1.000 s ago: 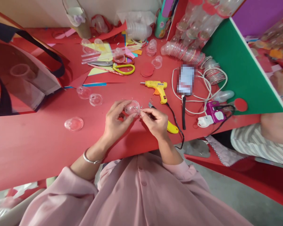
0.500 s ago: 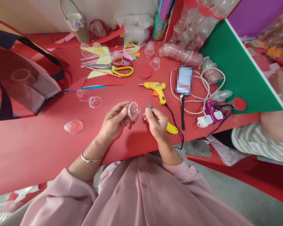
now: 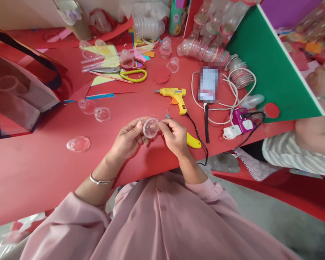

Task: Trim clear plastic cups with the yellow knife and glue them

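Observation:
A small clear plastic cup (image 3: 150,128) is held over the red table (image 3: 43,169), its open side turned toward me. My left hand (image 3: 128,139) pinches its left rim with thumb and fingers. My right hand (image 3: 174,136) is closed too, its fingertips pressed on the cup's right rim. Under that hand lies a yellow-handled tool (image 3: 193,142), only partly visible. Pink sleeves and a bracelet show on my arms.
A yellow glue gun (image 3: 174,96) and its black cord lie just beyond my hands. Clear cups (image 3: 78,144) sit to the left, yellow scissors (image 3: 127,74) and paper scraps farther back. A phone, white cable and purple device lie right. A green board (image 3: 268,65) and another person's arm (image 3: 311,135) bound the right side.
My right hand drew away from the cup, then came back to its right rim. The cup has been turned so its opening faces me. The view shifted slightly.

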A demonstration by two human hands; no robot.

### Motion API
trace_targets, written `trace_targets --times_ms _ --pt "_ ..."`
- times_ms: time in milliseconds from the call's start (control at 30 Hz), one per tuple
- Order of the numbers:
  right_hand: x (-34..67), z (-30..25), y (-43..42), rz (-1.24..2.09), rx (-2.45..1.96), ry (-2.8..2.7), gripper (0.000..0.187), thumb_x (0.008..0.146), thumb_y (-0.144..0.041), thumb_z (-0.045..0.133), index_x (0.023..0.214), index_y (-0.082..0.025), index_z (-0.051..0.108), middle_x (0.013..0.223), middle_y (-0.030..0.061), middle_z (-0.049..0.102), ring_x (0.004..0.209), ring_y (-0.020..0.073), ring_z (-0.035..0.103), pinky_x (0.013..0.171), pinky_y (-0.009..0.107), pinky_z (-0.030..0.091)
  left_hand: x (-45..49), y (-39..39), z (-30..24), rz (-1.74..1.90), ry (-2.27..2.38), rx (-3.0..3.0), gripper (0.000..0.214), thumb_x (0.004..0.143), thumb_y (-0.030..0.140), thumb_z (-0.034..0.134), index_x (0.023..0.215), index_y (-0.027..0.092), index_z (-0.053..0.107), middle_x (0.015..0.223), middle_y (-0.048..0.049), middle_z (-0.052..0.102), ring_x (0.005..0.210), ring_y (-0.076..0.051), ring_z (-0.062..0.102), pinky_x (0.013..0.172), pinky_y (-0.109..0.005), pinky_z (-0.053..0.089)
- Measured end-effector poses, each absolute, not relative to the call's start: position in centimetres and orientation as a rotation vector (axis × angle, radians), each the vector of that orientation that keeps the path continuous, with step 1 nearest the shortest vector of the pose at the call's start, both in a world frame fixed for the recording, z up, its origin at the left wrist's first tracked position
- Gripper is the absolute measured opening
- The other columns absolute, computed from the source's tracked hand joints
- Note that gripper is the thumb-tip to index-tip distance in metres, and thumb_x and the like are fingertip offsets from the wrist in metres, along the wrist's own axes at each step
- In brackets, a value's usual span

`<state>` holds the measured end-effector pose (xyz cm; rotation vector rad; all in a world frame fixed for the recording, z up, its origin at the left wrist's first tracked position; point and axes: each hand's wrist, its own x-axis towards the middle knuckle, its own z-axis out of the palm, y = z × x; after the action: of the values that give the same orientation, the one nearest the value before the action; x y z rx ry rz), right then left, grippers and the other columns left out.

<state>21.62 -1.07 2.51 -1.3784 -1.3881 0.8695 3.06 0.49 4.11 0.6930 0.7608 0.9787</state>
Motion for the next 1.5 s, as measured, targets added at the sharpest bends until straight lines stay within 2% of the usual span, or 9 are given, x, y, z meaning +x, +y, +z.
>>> trace_targets --times_ms 133,267,533,767,900,1067,1167,1367,1500 --pt "21.7 2.6 -1.2 0.966 -1.301 -1.356 0.032 0.104 -0.05 0.061 0.099 -0.024 0.077 0.086 0.0017 0.077 0.078 0.0154 0.071 0.075 0.028 0.058 2.9 0.7 4.1 1.0 0.772 0.706 0.048 0.085 0.05 0.086 0.118 0.016 0.074 0.095 -0.0081 0.078 0.069 -0.016 0.073 0.049 -0.025 0.056" --pt "21.5 2.8 -1.3 0.942 -1.302 -1.381 0.027 0.1 -0.047 0.066 0.104 -0.024 0.08 0.09 0.0028 0.079 0.078 0.016 0.071 0.073 0.029 0.059 2.9 0.6 4.3 1.04 0.776 0.756 0.044 0.085 0.048 0.087 0.116 0.019 0.076 0.096 -0.0056 0.077 0.064 -0.014 0.068 0.047 -0.025 0.054" --pt "21.4 2.8 -1.1 0.824 -1.374 -1.409 0.022 0.098 -0.041 0.069 0.096 -0.023 0.082 0.081 0.0015 0.078 0.068 0.0135 0.065 0.064 0.027 0.051 3.1 0.1 3.8 1.059 0.802 0.828 0.041 0.088 0.043 0.086 0.122 0.022 0.077 0.095 -0.0061 0.076 0.071 -0.015 0.071 0.055 -0.026 0.055" --pt "21.2 2.4 -0.9 0.584 -1.444 -1.511 0.018 0.095 -0.032 0.066 0.087 -0.023 0.079 0.076 0.0015 0.075 0.062 0.0122 0.059 0.064 0.027 0.049 3.3 0.1 2.7 1.036 0.806 0.873 0.043 0.087 0.037 0.087 0.125 0.02 0.076 0.09 -0.0047 0.075 0.065 -0.013 0.068 0.056 -0.025 0.058" --pt "21.2 2.6 -0.8 0.633 -1.446 -1.447 0.014 0.095 -0.03 0.068 0.09 -0.022 0.079 0.079 0.0019 0.077 0.063 0.0121 0.062 0.065 0.026 0.052 3.5 0.3 2.5 1.028 0.738 0.722 0.04 0.087 0.039 0.086 0.122 0.022 0.076 0.098 -0.006 0.076 0.072 -0.016 0.072 0.053 -0.024 0.057" --pt "21.2 3.0 -0.8 0.742 -1.426 -1.376 0.016 0.095 -0.032 0.068 0.088 -0.023 0.079 0.075 0.0004 0.074 0.063 0.0122 0.061 0.061 0.025 0.051 3.3 0.5 2.7 1.0 0.734 0.654 0.038 0.089 0.036 0.085 0.122 0.021 0.076 0.095 -0.0049 0.076 0.061 -0.01 0.065 0.052 -0.02 0.056" --pt "21.3 3.1 -0.8 0.774 -1.429 -1.339 0.017 0.095 -0.034 0.068 0.088 -0.023 0.079 0.073 -0.0007 0.073 0.06 0.0118 0.06 0.059 0.024 0.051 3.3 0.5 3.1 0.982 0.726 0.636 0.04 0.088 0.036 0.085 0.125 0.023 0.075 0.097 -0.0043 0.075 0.063 -0.01 0.066 0.052 -0.019 0.054" --pt "21.3 2.9 -1.0 0.653 -1.442 -1.381 0.015 0.097 -0.032 0.066 0.094 -0.025 0.079 0.082 0.0017 0.077 0.068 0.0139 0.066 0.068 0.028 0.055 3.7 0.4 3.4 0.984 0.704 0.621 0.04 0.085 0.035 0.087 0.122 0.025 0.076 0.093 -0.0026 0.073 0.068 -0.012 0.067 0.05 -0.019 0.052" --pt "21.2 2.8 -1.1 0.52 -1.421 -1.467 0.017 0.1 -0.031 0.064 0.096 -0.025 0.079 0.083 0.0023 0.077 0.067 0.014 0.064 0.068 0.029 0.053 3.7 0.4 3.1 1.005 0.715 0.631 0.04 0.085 0.038 0.088 0.121 0.024 0.075 0.097 -0.0035 0.075 0.066 -0.011 0.067 0.05 -0.02 0.054"
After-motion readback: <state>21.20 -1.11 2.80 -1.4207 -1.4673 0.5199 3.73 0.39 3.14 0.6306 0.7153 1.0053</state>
